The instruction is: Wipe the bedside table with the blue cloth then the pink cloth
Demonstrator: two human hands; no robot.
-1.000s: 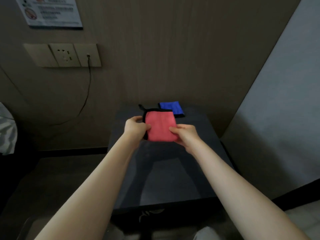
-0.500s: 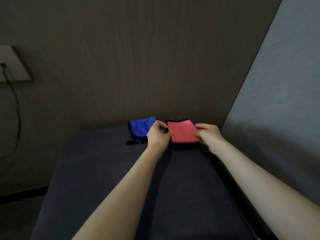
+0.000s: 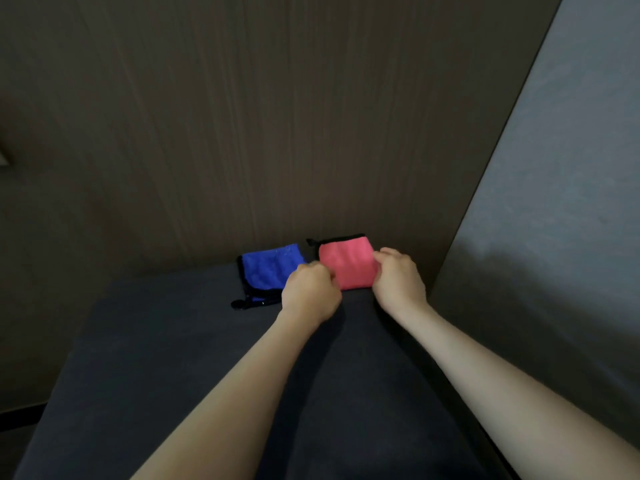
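Observation:
The folded pink cloth (image 3: 346,266) with black trim sits at the back right of the dark bedside table (image 3: 173,358), close to the wall. My left hand (image 3: 311,292) pinches its left edge and my right hand (image 3: 398,277) grips its right edge. Just to the left, the folded blue cloth (image 3: 268,268) lies flat on the table top, its black loop trailing toward the front; my left hand covers its right corner.
A brown wood-panel wall (image 3: 277,116) rises right behind the table. A grey wall (image 3: 554,237) stands along the table's right side. At the far left edge, a corner of a wall plate (image 3: 3,159) shows.
Both hands carried the pink cloth from the table's middle to the back right, beside the blue cloth. The view has moved closer and to the right.

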